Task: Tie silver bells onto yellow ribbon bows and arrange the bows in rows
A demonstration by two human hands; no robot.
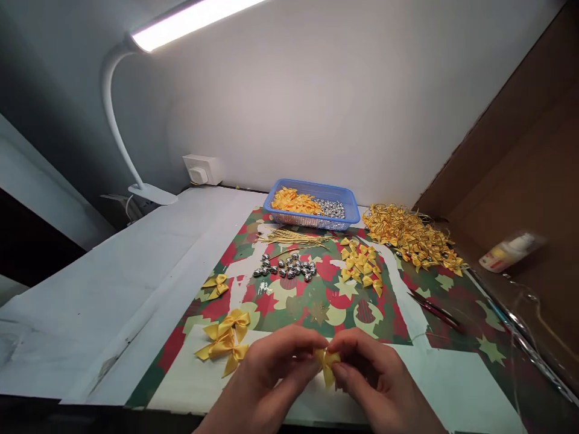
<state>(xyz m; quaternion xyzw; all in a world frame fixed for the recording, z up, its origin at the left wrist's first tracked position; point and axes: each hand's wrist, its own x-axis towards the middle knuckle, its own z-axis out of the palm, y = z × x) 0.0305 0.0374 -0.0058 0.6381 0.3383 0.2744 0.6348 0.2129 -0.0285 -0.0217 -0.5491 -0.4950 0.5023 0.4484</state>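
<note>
Between the fingertips of my left hand (284, 371) and my right hand (368, 374) is a small yellow ribbon bow (329, 366). Both hands pinch it from either side, low over the white paper at the front of the table. The fingers hide part of the bow. Left of my left hand lie several larger yellow bows (228, 337), with a smaller bow (217, 285) farther back. Silver bells (289, 267) are scattered mid-table, and a cluster of small yellow bows (360, 265) rests to their right.
A blue basket (314, 222) holds orange-yellow bows and silver beads. Gold cords (292, 237) lie before it. To the right are a heap of corded bows (409, 235), dark tweezers (436, 310) and a glue bottle (509, 253). A white lamp (111, 102) arches at left; a cardboard panel (520, 157) borders the right.
</note>
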